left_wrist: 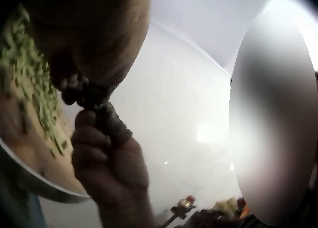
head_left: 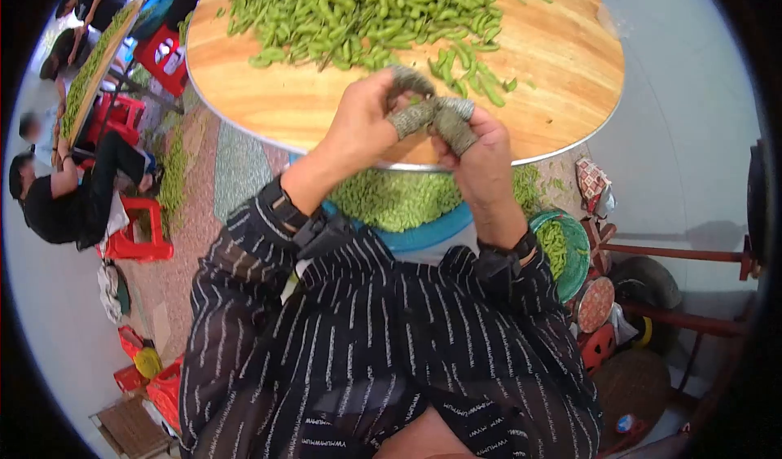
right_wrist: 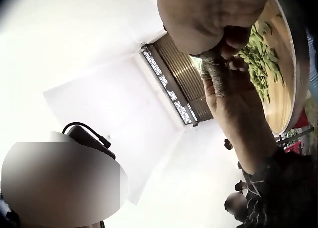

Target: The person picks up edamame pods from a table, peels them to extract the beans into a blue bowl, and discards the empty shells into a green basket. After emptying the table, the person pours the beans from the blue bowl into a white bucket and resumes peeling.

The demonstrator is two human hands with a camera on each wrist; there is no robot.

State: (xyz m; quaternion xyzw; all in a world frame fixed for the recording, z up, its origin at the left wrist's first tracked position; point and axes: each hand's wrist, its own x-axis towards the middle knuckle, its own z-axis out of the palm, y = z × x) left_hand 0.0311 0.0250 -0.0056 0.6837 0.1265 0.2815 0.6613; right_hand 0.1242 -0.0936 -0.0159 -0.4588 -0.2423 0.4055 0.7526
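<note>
My left hand (head_left: 368,110) and right hand (head_left: 482,140) meet fingertip to fingertip over the near edge of the round wooden table (head_left: 269,105). Grey knitted covers (head_left: 454,129) wrap the thumbs and some fingers of both. Between the curled fingertips a small bit of a green soybean pod (head_left: 415,99) shows; the rest is hidden by the fingers. Both wrist views show the thumbs and fingers pinched together there. Just beyond the hands lies a big heap of soybean pods (head_left: 366,11), with a few loose pods (head_left: 476,74) nearer the right hand.
Under the table edge a blue basin (head_left: 415,239) holds shelled beans (head_left: 395,201). To the right stands a green basin (head_left: 582,259) with more green produce, beside a red-brown frame (head_left: 676,251). At left, several people sit along another table (head_left: 90,72) near red stools (head_left: 142,235).
</note>
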